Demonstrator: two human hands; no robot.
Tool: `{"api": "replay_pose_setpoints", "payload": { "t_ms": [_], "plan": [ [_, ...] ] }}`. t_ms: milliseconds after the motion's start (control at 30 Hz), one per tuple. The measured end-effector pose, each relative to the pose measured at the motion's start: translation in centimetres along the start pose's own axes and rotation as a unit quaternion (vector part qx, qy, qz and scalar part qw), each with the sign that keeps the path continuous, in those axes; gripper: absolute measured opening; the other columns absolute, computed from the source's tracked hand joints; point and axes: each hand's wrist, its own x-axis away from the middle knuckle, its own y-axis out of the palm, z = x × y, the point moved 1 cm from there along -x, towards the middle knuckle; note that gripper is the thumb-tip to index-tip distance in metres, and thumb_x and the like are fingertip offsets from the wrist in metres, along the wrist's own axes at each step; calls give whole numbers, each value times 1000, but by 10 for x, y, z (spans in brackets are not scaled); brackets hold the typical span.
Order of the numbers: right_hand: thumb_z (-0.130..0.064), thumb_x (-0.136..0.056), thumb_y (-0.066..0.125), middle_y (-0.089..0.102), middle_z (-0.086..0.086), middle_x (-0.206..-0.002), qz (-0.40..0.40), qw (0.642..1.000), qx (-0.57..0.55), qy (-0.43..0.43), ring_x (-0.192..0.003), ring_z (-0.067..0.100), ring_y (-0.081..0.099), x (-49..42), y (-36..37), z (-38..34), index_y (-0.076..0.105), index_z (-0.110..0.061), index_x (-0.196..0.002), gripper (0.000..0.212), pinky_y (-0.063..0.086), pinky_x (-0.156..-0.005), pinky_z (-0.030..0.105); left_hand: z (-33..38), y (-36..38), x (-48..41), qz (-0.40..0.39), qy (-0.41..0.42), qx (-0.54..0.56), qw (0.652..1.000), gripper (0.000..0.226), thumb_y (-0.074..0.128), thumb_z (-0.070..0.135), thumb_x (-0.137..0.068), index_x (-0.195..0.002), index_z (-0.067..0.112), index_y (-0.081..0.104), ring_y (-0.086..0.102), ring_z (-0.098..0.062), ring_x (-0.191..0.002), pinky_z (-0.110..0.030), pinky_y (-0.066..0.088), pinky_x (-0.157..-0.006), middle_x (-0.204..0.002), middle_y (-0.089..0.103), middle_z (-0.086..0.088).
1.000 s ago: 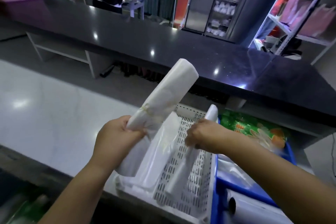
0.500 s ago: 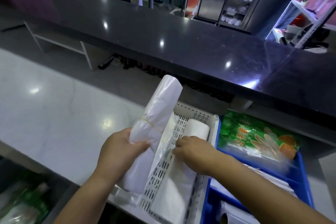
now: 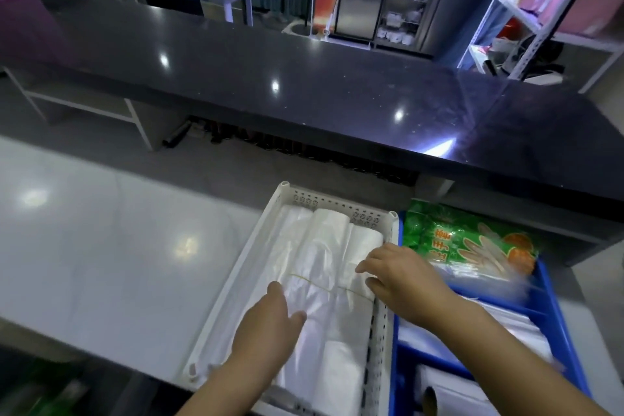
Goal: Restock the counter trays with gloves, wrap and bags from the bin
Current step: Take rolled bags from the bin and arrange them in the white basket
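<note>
Settling flat now: the banded bag bundle (image 3: pixel 320 267), held upright a second ago, lies in the white tray (image 3: pixel 236 284) on the table. Left hand (image 3: pixel 270 328) and right hand (image 3: pixel 398 277) are loose, resting on it, gripping nothing. Bags look stocked; blue bin (image 3: pixel 553 324) sits beside.

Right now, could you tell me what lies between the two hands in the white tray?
In the head view, the bundled white plastic bags, tied by a thin rubber band, lie between the left hand and right hand inside the white tray.
</note>
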Motion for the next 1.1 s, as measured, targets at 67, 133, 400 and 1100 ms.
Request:
{"api": "replay_pose_setpoints", "payload": {
  "t_ms": [67,133,400,1100],
  "plan": [
    [-26,-92,46,62,-6,-114,1,1000,-2,-2,-109,17,50,-2,2,-8,58,-27,-120,31,39,-91,31,1,-4,-1,9,19,-40,999,26,50,38,-88,-91,20,32,49,-10,-58,-25,30,-45,-67,50,6],
    [-25,-91,47,63,-4,-113,1,1000,0,-5,-109,19,51,-6,5,-16,59,-27,-119,30,41,-90,33,0,-7,-1,11,40,-104,994,29,48,43,-88,-98,19,35,52,-15,-62,-27,32,-47,-69,50,8],
    [-18,-79,63,40,10,-144,11,997,3,-70,-124,31,44,-20,37,-63,44,-24,-131,56,43,-92,42,-12,-15,-10,65,104,-277,953,21,38,28,-97,-112,18,48,45,-19,-108,-28,40,-81,-116,45,-1],
    [-8,-71,66,52,4,-99,-36,970,117,-209,-87,25,48,-64,26,-67,56,-19,-107,39,35,-70,34,-22,-17,-17,45,49,-251,966,20,42,8,-92,-108,16,50,58,-20,-97,-25,41,-73,-108,57,-3]
  ]
}}
